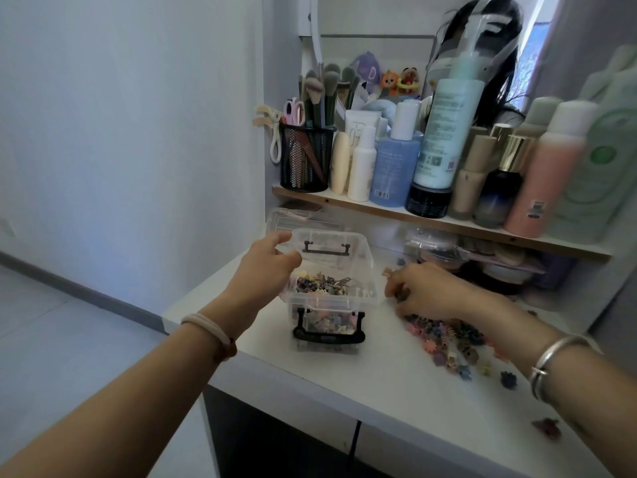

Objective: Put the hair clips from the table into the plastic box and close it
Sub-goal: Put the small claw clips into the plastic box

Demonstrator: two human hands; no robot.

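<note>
A clear plastic box [331, 305] with black latches stands open on the white table [379, 374], partly filled with small hair clips [324, 282]. My left hand [265, 263] hovers at the box's left rim, fingers loosely curled and holding nothing. To the box's right, my right hand [424, 291] rests on the table with its fingers curled round a few clips. A pile of small coloured hair clips [448, 336] lies on the table below and beside that hand. The clear lid [296, 219] lies behind the box.
A shelf [431, 215] above the table carries bottles, tubes and a black mesh brush holder [305, 157]. Under it sit clear bags and pads [465, 253]. Stray clips [546, 429] lie near the table's front right edge. A wall stands to the left.
</note>
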